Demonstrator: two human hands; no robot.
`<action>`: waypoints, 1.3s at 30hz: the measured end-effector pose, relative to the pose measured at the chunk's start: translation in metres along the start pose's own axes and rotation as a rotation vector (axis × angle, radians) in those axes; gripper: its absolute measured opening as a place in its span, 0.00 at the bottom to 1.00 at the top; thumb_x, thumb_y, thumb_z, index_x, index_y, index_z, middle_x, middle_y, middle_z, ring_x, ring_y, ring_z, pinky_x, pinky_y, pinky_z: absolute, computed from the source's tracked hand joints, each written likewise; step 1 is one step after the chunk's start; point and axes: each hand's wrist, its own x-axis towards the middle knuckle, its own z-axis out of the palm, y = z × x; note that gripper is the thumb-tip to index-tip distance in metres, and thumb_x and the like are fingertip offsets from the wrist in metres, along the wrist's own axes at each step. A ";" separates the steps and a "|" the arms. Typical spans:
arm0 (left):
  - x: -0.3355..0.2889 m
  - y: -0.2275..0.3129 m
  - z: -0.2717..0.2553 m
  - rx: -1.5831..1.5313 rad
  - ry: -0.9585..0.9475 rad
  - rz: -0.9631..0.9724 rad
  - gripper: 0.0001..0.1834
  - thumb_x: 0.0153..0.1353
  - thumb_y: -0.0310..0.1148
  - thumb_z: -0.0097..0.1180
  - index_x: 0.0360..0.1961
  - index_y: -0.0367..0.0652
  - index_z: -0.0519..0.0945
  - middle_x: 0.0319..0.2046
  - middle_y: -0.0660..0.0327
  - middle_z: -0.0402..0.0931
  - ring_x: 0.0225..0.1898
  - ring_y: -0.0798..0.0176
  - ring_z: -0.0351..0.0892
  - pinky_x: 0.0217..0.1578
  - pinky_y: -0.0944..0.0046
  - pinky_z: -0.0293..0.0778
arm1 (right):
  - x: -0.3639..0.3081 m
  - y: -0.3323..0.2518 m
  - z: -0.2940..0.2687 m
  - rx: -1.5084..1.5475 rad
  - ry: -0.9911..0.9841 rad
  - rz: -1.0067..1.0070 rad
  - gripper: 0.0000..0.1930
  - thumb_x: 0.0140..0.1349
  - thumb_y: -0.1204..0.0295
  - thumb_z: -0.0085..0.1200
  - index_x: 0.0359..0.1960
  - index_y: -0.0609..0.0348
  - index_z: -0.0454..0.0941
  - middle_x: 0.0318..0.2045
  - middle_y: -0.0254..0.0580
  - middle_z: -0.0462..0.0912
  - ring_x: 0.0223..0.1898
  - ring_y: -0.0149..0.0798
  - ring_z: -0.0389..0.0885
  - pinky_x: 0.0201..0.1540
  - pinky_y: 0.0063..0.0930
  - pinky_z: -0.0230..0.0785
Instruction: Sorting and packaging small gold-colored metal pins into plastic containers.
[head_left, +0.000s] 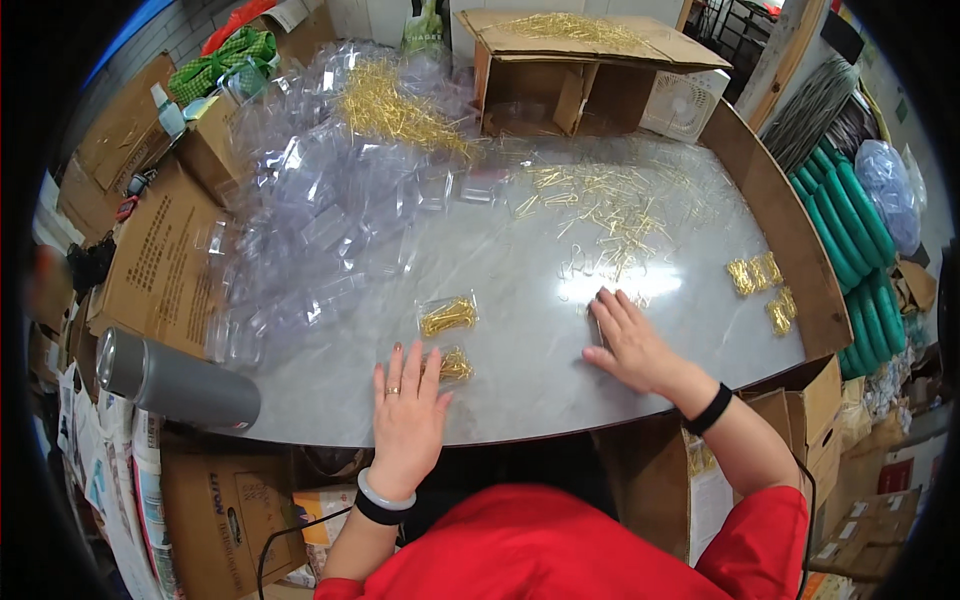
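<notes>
My left hand (408, 415) lies with its fingers stretched out near the front edge of the table, partly over a clear plastic box (456, 364) of gold wire hooks. Just beyond it is a second clear box (448, 316) with gold hooks inside. On the table to the right rests my right hand (637, 348), fingers extended, its fingertips at the near end of a scatter of loose gold wire hooks (625, 225). Whether a hook lies under those fingertips is hard to tell. Neither hand visibly grips anything.
A big heap of clear plastic boxes (330, 200) covers the table's left, topped by a pile of gold hooks (390, 105). A grey bottle (185, 380) leans at the front left. Bundled gold hooks (755, 273) sit right, by a raised brown edge (790, 220). Behind stands an open cardboard box (530, 90).
</notes>
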 end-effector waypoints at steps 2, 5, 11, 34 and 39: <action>-0.003 0.005 -0.001 -0.049 0.078 -0.032 0.32 0.66 0.33 0.58 0.69 0.35 0.66 0.71 0.44 0.60 0.74 0.35 0.53 0.72 0.34 0.51 | -0.021 -0.026 -0.010 -0.001 -0.029 0.007 0.40 0.70 0.46 0.50 0.71 0.68 0.61 0.74 0.65 0.57 0.75 0.67 0.53 0.75 0.59 0.47; -0.010 0.017 0.000 -0.165 0.159 0.030 0.31 0.65 0.31 0.58 0.68 0.34 0.67 0.70 0.42 0.60 0.74 0.34 0.54 0.72 0.35 0.51 | -0.037 -0.046 -0.005 -0.054 -0.012 0.013 0.40 0.70 0.45 0.50 0.72 0.67 0.61 0.75 0.62 0.56 0.76 0.65 0.50 0.75 0.63 0.42; -0.014 0.042 0.022 -0.420 0.141 0.313 0.26 0.60 0.23 0.61 0.60 0.31 0.74 0.64 0.43 0.67 0.68 0.36 0.65 0.65 0.45 0.67 | -0.023 -0.034 0.023 -0.064 0.205 0.156 0.39 0.69 0.47 0.51 0.72 0.65 0.61 0.74 0.61 0.58 0.76 0.62 0.52 0.76 0.60 0.42; 0.011 0.065 0.031 -0.196 -0.117 0.361 0.54 0.62 0.59 0.61 0.71 0.21 0.56 0.73 0.34 0.53 0.75 0.35 0.52 0.74 0.39 0.48 | -0.021 -0.085 0.021 0.263 0.478 0.059 0.25 0.63 0.64 0.63 0.59 0.59 0.74 0.60 0.56 0.72 0.65 0.62 0.67 0.67 0.54 0.62; 0.012 0.054 0.028 -0.488 -0.124 0.342 0.52 0.60 0.44 0.67 0.74 0.27 0.52 0.75 0.36 0.48 0.76 0.36 0.50 0.74 0.41 0.49 | -0.019 -0.094 0.024 0.055 0.334 -0.075 0.22 0.67 0.65 0.57 0.61 0.58 0.74 0.63 0.54 0.72 0.69 0.63 0.65 0.71 0.54 0.58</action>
